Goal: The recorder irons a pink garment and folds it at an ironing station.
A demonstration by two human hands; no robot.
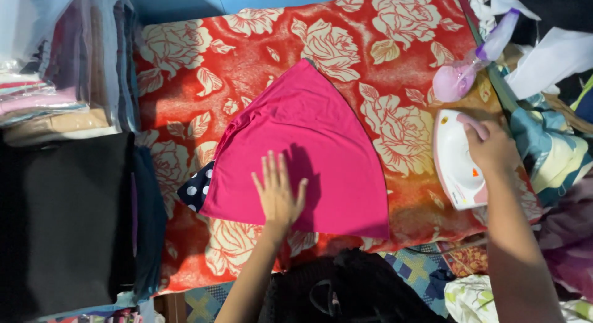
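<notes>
Mid-ironing, seemingly: left hand (278, 196) spread flat, fingers apart, pressing the pink cloth (309, 153) smooth at the middle of the red floral cover (395, 63), right hand (492, 147) closed round the handle of the white iron (457, 159) parked just right of it; next, probably lifting iron onto cloth, clear of the fingers.

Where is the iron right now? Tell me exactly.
In the head view the white iron sits at the right side of the red floral cloth, gripped by the right hand, just below the purple spray bottle and right of the pink fabric.
</notes>
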